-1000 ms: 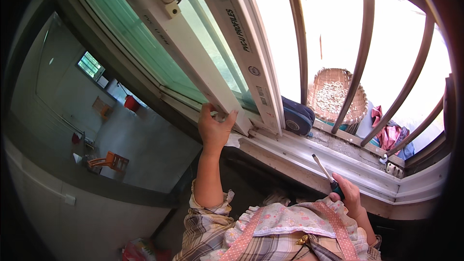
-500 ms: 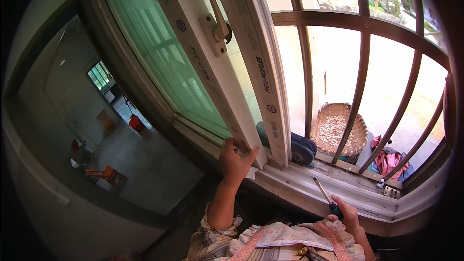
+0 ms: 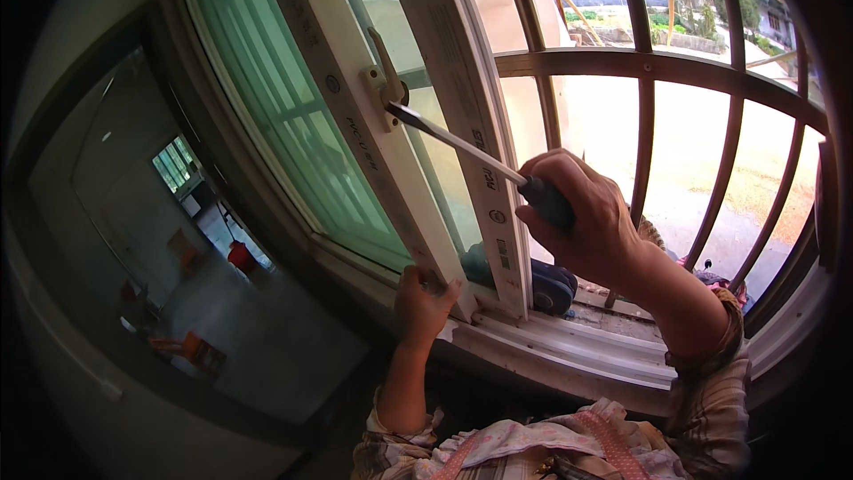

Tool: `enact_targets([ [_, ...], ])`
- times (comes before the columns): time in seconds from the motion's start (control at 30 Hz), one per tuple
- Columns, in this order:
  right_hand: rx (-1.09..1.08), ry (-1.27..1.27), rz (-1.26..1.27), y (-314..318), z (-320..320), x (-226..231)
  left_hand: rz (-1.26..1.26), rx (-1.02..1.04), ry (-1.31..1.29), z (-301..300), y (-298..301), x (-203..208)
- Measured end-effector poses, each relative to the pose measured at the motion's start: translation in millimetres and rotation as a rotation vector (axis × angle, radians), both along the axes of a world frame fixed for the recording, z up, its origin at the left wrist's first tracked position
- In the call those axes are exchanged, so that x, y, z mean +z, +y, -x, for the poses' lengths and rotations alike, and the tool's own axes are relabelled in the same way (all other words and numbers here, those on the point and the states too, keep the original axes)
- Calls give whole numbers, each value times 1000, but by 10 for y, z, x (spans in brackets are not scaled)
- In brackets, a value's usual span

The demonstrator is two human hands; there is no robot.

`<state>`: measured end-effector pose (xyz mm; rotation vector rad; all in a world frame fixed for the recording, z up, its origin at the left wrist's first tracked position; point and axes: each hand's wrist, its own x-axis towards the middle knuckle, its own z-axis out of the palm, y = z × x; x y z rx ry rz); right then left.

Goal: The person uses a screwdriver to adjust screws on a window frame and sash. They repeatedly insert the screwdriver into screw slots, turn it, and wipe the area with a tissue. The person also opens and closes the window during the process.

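Note:
My right hand (image 3: 577, 213) is wrapped round the dark handle of a screwdriver (image 3: 462, 153), raised before the window. Its flat metal blade points up and left, and the tip appears at the lower part of the window handle (image 3: 386, 80); whether it touches cannot be told. That handle is a pale lever on a base plate, fixed to the white sliding window sash (image 3: 360, 138) with green-tinted glass. Low on the same sash, my left hand (image 3: 423, 302) grips the bottom corner, thumb on the frame's face and fingers partly hidden.
Dark metal bars (image 3: 643, 142) stand outside the window opening. A dark blue round-ended object (image 3: 553, 287) rests on the sill beside the white track (image 3: 577, 344). Behind the bars a woven basket is mostly hidden by my right arm. At left, a doorway shows a wooden chair (image 3: 191, 351) and red bucket (image 3: 241, 256).
My right hand has lifted the screwdriver from above the sill track up to the window handle. My left hand stays at the sash corner. The view has shifted slightly.

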<state>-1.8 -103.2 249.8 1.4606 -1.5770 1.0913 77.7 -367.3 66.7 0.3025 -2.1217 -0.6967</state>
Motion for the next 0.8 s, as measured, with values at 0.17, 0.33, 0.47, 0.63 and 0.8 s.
enact_targets([
  [0.17, -76, 11, 64, -618, -62, 983, -9, -17, -40, 27, 47, 77],
  [0.33, -249, -40, 40, -1195, 16, 1373, -78, -11, -83, -3, 82, 130],
  [0.47, -13, -36, 69, -1213, -115, 1232, -35, 34, -110, -21, 99, 136],
  [0.63, 113, 226, -37, -1354, -202, 474, -28, 25, -52, -6, 41, 74],
  [0.8, 107, 357, -262, -977, 5, -83, -46, 0, -84, 61, 73, 96],
])
